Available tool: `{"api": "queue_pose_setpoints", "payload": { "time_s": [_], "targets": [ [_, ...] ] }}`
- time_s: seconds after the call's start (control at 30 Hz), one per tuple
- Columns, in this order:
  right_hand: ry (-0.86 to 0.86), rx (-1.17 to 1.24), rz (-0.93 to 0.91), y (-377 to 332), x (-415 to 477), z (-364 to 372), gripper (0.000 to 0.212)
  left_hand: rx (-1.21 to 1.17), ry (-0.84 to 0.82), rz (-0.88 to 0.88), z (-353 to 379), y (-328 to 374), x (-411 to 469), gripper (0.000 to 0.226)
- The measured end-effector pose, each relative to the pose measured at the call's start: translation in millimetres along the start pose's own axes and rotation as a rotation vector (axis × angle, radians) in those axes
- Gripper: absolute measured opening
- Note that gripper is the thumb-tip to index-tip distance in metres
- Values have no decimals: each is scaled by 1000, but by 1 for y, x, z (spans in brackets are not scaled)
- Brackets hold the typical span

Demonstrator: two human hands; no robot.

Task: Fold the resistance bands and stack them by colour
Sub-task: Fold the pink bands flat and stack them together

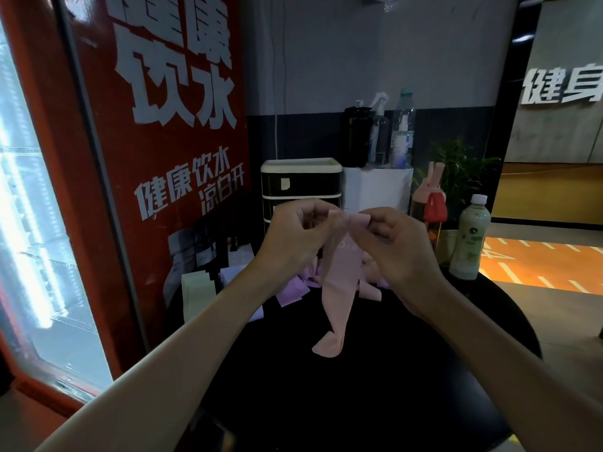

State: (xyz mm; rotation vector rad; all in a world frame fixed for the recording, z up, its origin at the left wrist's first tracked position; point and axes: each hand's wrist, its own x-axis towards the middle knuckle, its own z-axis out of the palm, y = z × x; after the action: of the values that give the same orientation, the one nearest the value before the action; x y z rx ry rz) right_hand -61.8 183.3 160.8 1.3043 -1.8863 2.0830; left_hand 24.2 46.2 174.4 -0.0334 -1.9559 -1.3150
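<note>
I saw left grip (293,238) and right grip (399,247) both pinching the pink band (339,285) mid-frame, tail on the table (359,406).

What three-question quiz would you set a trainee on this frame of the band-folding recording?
1. True or false: the pink band lies flat and untouched on the black table.
2. What colour is the leftmost band on the table? A pale green, B red, C black.
3. Fill in: the loose bands heaped behind the pink band are mostly ____.

Key
1. False: the left hand and the right hand pinch its top end, and it hangs down with its lower end on the table.
2. A.
3. Purple.
</note>
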Motion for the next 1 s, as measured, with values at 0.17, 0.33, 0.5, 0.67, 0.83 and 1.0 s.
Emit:
{"api": "queue_pose_setpoints", "payload": {
  "time_s": [0.17,0.33,0.5,0.67,0.83,1.0],
  "targets": [
    [-27,108,72,0,0,2,22,51,48,63,0,9,8,6],
    [-120,78,194,20,-8,7,26,-1,144,37,-2,16,22,6],
    [-253,218,327,41,-28,7,28,-70,234,25,-7,9,30,8],
    [-404,294,487,60,-42,-6,45,-72,350,-37,-13,-9,32,11],
    [-537,217,578,81,-59,-25,28,-54,403,-109,-19,-33,29,13],
    [-444,112,554,99,-69,-51,18,-7,450,-168,-23,-55,17,11]
  ]
}}
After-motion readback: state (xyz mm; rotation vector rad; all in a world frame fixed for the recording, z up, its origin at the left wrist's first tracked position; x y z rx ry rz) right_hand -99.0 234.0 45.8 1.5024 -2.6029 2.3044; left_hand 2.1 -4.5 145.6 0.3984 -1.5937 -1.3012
